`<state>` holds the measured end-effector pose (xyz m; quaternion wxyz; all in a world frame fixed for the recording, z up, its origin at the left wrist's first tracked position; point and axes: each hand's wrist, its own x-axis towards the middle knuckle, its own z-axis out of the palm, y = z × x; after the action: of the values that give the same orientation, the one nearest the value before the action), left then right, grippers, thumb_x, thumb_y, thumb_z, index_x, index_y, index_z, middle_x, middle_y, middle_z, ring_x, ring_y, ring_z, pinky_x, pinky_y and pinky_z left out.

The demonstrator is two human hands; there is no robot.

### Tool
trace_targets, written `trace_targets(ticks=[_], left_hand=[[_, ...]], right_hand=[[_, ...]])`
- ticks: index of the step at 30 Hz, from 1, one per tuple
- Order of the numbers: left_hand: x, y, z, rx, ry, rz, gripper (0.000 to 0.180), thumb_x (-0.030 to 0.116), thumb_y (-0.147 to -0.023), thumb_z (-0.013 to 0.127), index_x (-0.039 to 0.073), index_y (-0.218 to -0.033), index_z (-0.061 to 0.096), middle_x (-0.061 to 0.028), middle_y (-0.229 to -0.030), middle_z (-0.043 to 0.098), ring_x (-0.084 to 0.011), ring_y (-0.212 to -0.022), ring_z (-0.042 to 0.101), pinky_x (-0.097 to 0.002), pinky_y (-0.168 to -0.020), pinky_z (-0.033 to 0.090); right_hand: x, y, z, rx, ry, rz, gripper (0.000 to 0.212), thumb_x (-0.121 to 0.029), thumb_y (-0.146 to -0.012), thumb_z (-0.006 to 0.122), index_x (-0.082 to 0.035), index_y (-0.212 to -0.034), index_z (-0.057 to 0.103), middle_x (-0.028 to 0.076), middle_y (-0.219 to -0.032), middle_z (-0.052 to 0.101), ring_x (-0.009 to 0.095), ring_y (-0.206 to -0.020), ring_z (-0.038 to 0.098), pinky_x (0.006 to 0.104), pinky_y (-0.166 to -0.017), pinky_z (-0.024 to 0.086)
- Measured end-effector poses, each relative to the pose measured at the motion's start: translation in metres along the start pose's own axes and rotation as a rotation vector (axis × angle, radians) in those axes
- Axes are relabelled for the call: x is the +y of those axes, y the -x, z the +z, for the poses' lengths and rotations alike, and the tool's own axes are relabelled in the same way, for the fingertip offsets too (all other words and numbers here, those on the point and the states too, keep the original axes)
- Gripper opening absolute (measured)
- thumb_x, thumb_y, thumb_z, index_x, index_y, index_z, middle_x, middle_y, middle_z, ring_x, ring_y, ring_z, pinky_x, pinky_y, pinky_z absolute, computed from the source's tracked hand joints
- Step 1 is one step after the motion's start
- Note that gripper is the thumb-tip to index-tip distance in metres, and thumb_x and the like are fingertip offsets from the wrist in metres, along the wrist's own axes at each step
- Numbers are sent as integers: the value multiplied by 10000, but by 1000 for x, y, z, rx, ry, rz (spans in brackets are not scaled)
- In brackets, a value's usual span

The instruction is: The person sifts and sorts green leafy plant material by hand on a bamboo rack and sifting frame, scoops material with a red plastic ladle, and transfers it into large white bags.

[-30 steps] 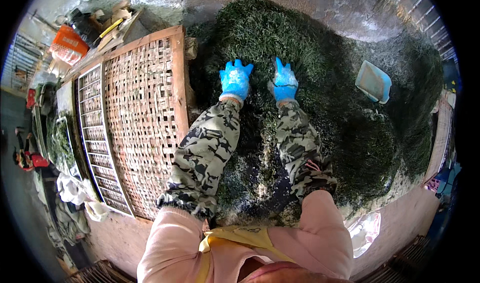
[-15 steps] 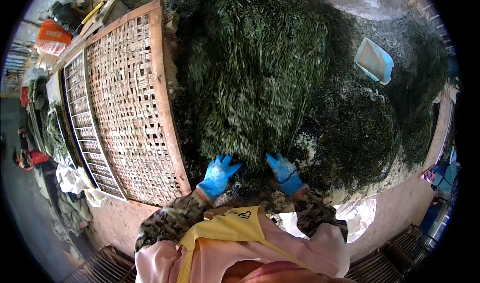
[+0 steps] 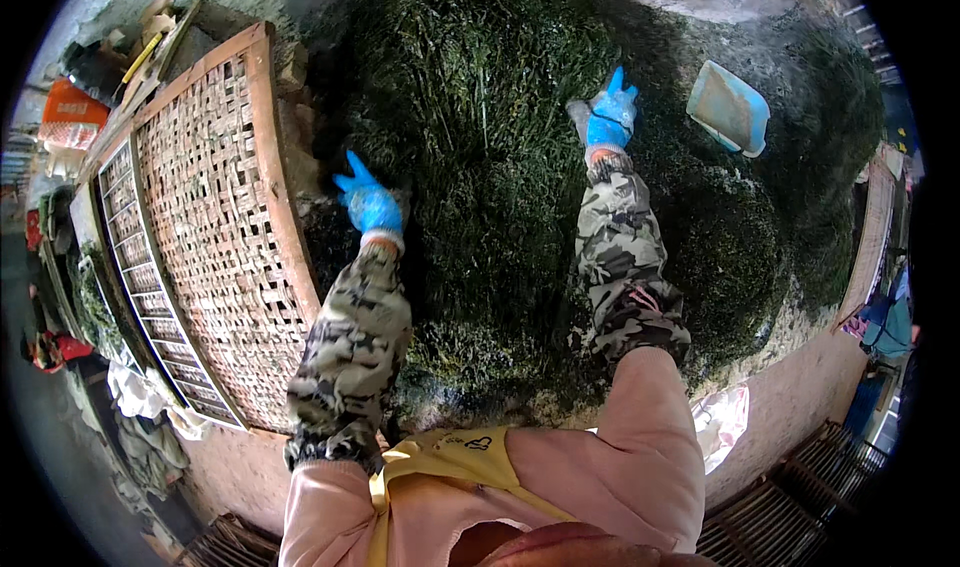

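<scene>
Centrally, a long heap of dark-green, grass-like strands [image 3: 480,177] is flanked by two hands in blue gloves, the left hand [image 3: 372,203] set at its left edge, the right hand [image 3: 610,117] farther off at its right edge. Fingers are spread on both; whether strands are touched beneath the palms cannot be told. Near the left hand, a woven brown panel [image 3: 215,187] is framed in wood; at right, a pale-blue plastic tray [image 3: 730,107] is seen. Strands could be snagged in the weave if pushed too far left, or unevenly scattered by mismatched reaches.
</scene>
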<state>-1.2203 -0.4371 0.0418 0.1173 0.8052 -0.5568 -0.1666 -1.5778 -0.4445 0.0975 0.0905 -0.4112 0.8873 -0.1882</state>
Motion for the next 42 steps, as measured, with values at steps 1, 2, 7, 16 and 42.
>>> trace_targets(ticks=[1, 2, 7, 16, 42], left_hand=[[1, -10, 8, -16, 41, -43, 842, 229, -870, 692, 192, -1540, 183, -294, -1463, 331, -417, -1100, 595, -495, -830, 544], [0, -21, 13, -117, 427, -177, 718, 257, -905, 620, 164, -1511, 246, -269, -1434, 381, -395, -1088, 603, -482, -833, 541], [1, 8, -15, -601, 1593, -504, 471, 327, -1019, 397, 70, -1410, 451, -155, -1363, 533, -306, -1104, 598, -432, -950, 482], [-63, 110, -111, -901, 509, 983, 446, 155, -1000, 483, 54, -1429, 410, -122, -1388, 510, -277, -1236, 533, -440, -1033, 483], [-35, -74, 131, -1401, 1380, -13, 365, 183, -1024, 478, 21, -1349, 514, -109, -1274, 603, -187, -1033, 638, -331, -851, 552]], right_hand=[[20, -16, 21, -101, -583, 274, 1080, -584, -733, 742, 3, -1490, 245, 298, -1522, 253, 473, -1331, 384, 467, -1096, 376], [37, -36, 41, -202, -1172, 536, 1071, -621, -753, 699, 16, -1485, 247, 298, -1531, 234, 458, -1341, 380, 459, -1110, 361], [11, 68, 54, -586, -1790, 316, 881, -548, -893, 527, 58, -1467, 244, 265, -1453, 383, 345, -1305, 396, 398, -1094, 338], [124, 299, 11, -1171, -1402, 694, 463, -322, -1010, 464, -31, -1370, 490, 154, -1370, 526, 307, -1066, 638, 463, -929, 548], [-21, 136, 70, -1018, -624, -298, 422, -514, -923, 528, -95, -874, 538, 128, -919, 471, 305, -839, 447, 449, -725, 397]])
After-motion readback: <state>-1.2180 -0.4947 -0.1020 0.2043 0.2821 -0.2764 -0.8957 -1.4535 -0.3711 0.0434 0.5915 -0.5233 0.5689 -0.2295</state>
